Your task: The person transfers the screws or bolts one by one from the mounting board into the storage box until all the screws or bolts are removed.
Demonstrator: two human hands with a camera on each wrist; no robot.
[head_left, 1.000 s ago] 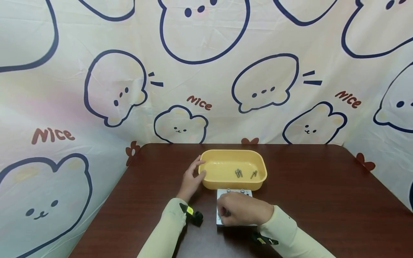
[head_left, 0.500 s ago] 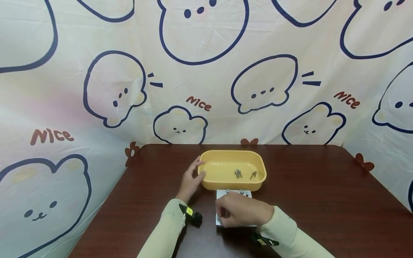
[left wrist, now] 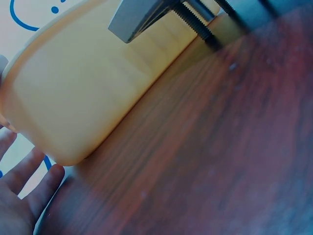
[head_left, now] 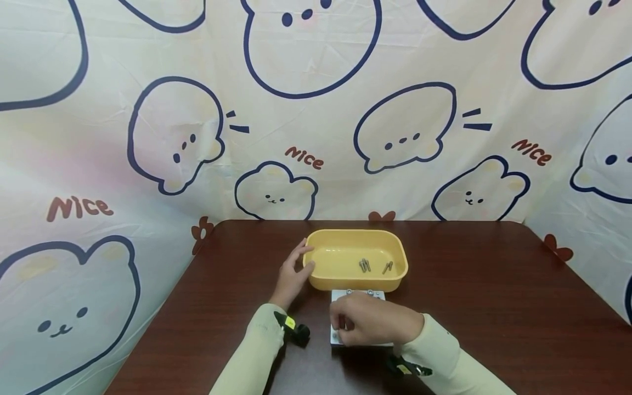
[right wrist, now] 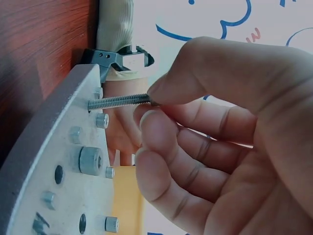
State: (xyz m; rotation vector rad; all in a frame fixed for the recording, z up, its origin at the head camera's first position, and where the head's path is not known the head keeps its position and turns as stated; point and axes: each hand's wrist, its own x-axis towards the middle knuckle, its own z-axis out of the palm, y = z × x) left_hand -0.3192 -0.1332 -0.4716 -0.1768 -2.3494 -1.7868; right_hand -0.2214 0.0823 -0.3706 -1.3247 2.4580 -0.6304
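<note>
My right hand [head_left: 377, 321] pinches a long threaded bolt [right wrist: 120, 102] between thumb and fingertips. The bolt's far end meets a hole in the silver metal plate [right wrist: 66, 132], where several socket-head screws [right wrist: 91, 160] sit among open holes. In the head view this hand covers much of the plate. My left hand [head_left: 290, 280] touches the left end of a yellow tray [head_left: 355, 285], its fingers fairly straight and spread along the rim. The left wrist view shows these fingers [left wrist: 46, 183] against the tray's end, and threaded shanks [left wrist: 193, 22] sticking out below the plate.
Several loose bolts [head_left: 364, 265] lie inside the tray, with a small group farther right [head_left: 388, 267]. The tray stands just behind the plate on a dark brown table [head_left: 484, 296]. A printed cloth [head_left: 336, 126] hangs behind and at both sides.
My right hand keeps to the same spot over the plate; its fingers and wrist shift slightly around the bolt. My left hand, the tray and the loose bolts stay put.
</note>
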